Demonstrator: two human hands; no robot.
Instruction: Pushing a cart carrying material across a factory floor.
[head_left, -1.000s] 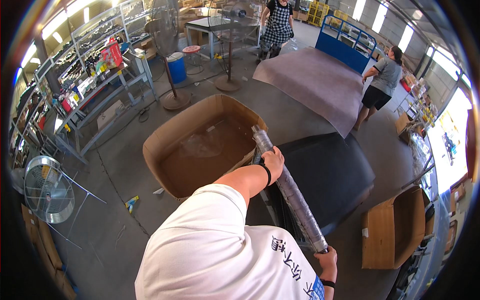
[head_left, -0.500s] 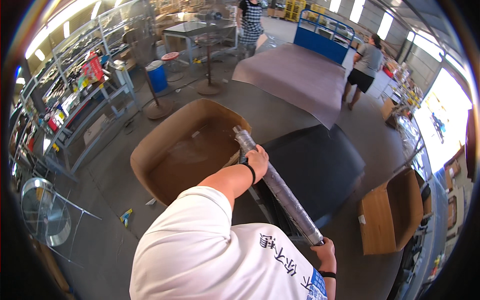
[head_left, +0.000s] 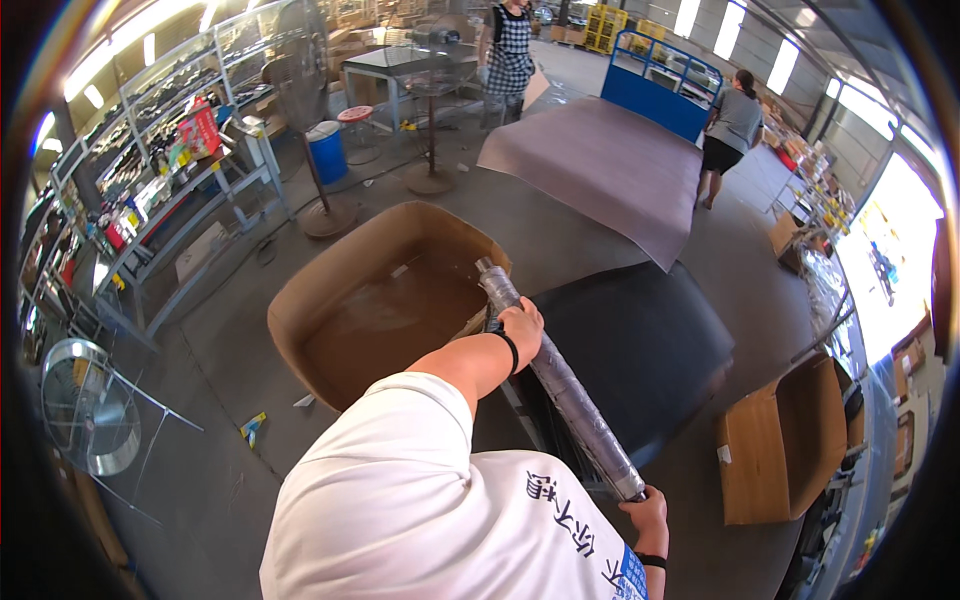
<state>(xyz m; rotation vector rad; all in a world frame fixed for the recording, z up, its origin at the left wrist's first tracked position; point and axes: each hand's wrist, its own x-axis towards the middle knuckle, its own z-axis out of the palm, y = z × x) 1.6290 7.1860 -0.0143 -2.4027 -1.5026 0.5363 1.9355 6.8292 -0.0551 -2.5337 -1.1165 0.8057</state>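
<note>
A long roll of shiny grey plastic film [head_left: 580, 403] slants from the middle of the view down to the lower right, in front of my body. My left hand [head_left: 522, 329] is wrapped round it near its far end, where a short core end sticks out. My right hand [head_left: 648, 510] grips the near end, its fingers partly hidden. Beneath and beyond the roll lies a dark black sheet [head_left: 640, 345]. To the left of the roll's far end stands a large open cardboard box [head_left: 330, 370], with brown inner walls and a small pale scrap inside.
At the right stands another open cardboard box [head_left: 752, 455]. Ahead, a brownish sheet [head_left: 590, 165] drapes over a blue-framed cart [head_left: 650, 98]. One person [head_left: 735, 120] is beside it; another [head_left: 508, 55] stands farther left. Standing fans [head_left: 325, 215] and a blue bucket [head_left: 327, 155] are at the left.
The view has shifted slightly, so the surroundings sit a little lower and to the right. Both hands keep hold of the roll. The person by the cart has changed stance.
</note>
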